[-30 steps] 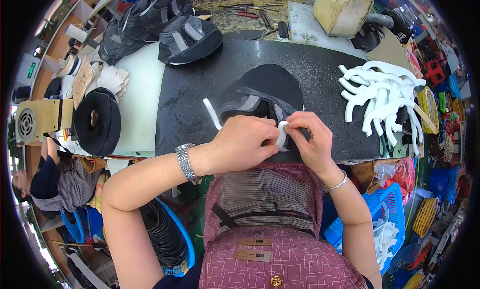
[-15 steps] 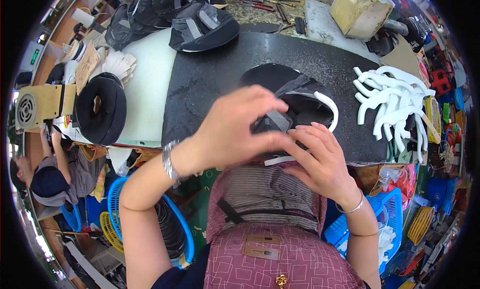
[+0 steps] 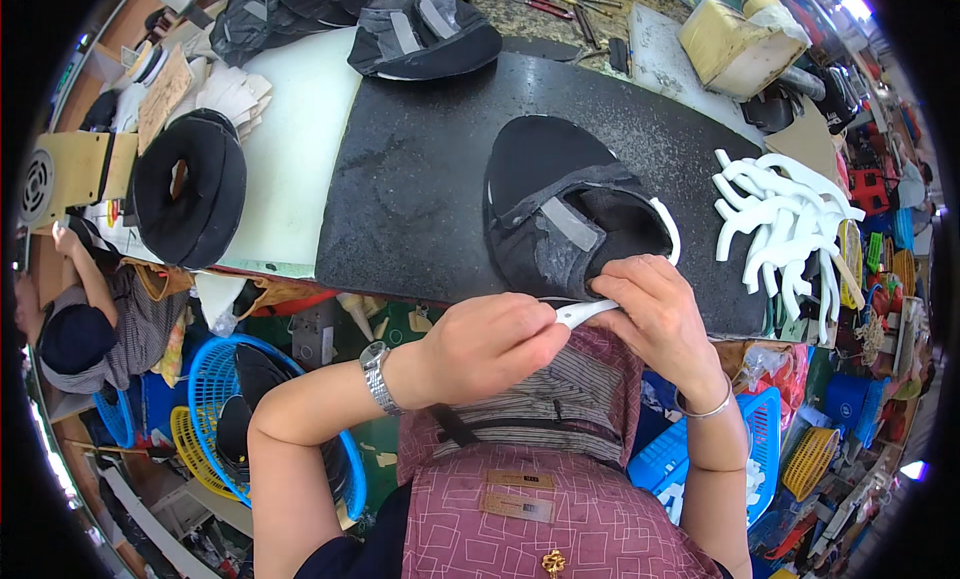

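right hand (image 3: 660, 314) covers the black cap's (image 3: 560, 214) near edge; white strip's (image 3: 585, 312) ends hidden under both hands.

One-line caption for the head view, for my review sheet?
Both hands, left hand and right hand, fit a white plastic strip along a black cap on a dark mat.

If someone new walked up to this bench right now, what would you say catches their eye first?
Most likely the black cap lying on the dark work mat at the centre, with the left hand and right hand at its near edge, pinching a curved white plastic strip. Next, the heap of similar white strips on the right of the mat, and the finished dark caps stacked at the far edge.
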The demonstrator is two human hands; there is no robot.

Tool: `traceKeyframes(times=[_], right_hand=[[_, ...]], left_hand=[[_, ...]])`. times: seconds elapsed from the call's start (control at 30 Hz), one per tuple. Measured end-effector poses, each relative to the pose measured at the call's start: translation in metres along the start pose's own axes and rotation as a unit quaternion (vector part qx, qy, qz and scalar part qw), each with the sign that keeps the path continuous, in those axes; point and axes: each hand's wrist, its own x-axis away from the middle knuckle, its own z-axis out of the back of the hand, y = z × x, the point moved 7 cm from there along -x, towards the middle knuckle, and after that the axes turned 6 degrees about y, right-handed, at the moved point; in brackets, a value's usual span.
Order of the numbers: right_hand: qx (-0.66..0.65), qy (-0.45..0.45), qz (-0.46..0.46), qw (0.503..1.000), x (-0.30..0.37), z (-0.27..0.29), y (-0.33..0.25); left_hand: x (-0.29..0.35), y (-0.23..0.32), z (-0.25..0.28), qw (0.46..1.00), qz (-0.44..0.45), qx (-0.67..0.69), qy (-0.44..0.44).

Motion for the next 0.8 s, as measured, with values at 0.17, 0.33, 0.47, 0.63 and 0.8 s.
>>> traceKeyframes(times=[0.17,0.33,0.47,0.63,0.8], right_hand=[[-0.01,0.007,0.007,1.0,-0.002,0.002,-0.002],[-0.022,0.008,0.016,1.0,-0.004,-0.001,0.0],[-0.001,0.03,-0.009,1.0,-0.004,0.003,-0.003],[0.066,0.017,-0.034,0.997,0.004,-0.001,0.001],[0.042,0.051,-0.054,0.996,0.011,0.004,0.007]], left_hand=[[0.0,-0.011,0.004,0.999,0.036,-0.011,0.023],[-0.003,-0.041,-0.001,0.988,0.149,0.009,0.025],[-0.009,-0.045,-0.008,0.989,0.145,0.032,0.017],[-0.012,-0.055,-0.027,0.982,0.166,0.076,-0.035],[-0.018,-0.067,-0.045,0.958,0.227,0.126,-0.122]])
